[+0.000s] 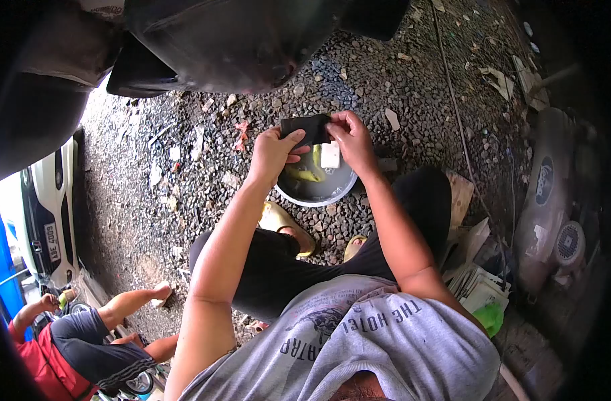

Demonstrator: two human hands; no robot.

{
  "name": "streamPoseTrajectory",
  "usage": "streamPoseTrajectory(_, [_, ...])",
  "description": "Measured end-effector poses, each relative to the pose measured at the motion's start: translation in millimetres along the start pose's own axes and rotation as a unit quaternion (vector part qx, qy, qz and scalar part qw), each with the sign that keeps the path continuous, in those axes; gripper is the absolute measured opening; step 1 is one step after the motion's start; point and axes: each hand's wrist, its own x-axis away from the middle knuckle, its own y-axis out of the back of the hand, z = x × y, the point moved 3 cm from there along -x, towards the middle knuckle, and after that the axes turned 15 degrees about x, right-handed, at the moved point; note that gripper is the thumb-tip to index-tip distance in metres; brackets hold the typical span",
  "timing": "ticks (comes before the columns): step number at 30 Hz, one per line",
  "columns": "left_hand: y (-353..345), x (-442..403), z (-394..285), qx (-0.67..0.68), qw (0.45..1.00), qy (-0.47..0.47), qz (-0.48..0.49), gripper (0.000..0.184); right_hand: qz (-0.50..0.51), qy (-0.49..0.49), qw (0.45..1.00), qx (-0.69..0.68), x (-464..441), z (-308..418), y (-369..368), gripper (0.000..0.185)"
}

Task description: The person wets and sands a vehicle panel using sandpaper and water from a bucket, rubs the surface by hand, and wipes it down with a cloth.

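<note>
Between my two hands is a dark, thin rectangular sheet (307, 125); whether it is sandpaper or cloth I cannot tell. My left hand (273, 154) grips its left end with the thumb on top. At the right end, the fingertips of my right hand (352, 140) pinch it. Directly beneath is a round basin (312, 202) of cloudy water, partly hidden by my left hand. A yellow-green cloth or sponge-like piece (308, 174) lies in the basin, and a white rectangular block (330, 155) shows beside it, near my right wrist.
Above the basin hangs a large dark vehicle panel (218, 47). Wet gravel (212, 167) with scraps covers the ground. A person in a red shirt (48, 361) sits at lower left, near a parked white vehicle (51, 220). Papers (476, 281) and a grey panel (541, 200) are on the right.
</note>
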Motion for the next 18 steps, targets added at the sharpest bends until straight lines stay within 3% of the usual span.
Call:
streamPoseTrajectory(4, [1, 5, -8, 0.082, 0.996, 0.036, 0.008, 0.038, 0.047, -0.055, 0.995, -0.062, 0, 8, 14, 0.009])
streamPoseTrajectory(7, [8, -5, -7, 0.166, 0.984, 0.059, 0.024, 0.046, 0.067, -0.065, 0.977, -0.192, 0, 21, 15, 0.007])
streamPoseTrajectory(11, [13, -8, -5, 0.143, 0.985, 0.031, 0.088, 0.055, 0.063, 0.003, 0.987, -0.146, -2, 15, 12, 0.013])
streamPoseTrajectory(14, [13, -1, -6, 0.139, 0.987, 0.077, 0.025, 0.048, 0.077, 0.033, 0.996, 0.024, 0, 16, 15, 0.025])
streamPoseTrajectory(17, [19, -5, -6, -0.08, 0.992, -0.025, 0.089, 0.053, 0.107, 0.058, 0.989, 0.082, 6, 38, 15, 0.034])
streamPoseTrajectory(18, [20, -6, -5, -0.113, 0.99, -0.065, 0.051, 0.053, 0.11, 0.059, 0.988, 0.087, 7, 39, 14, 0.034])
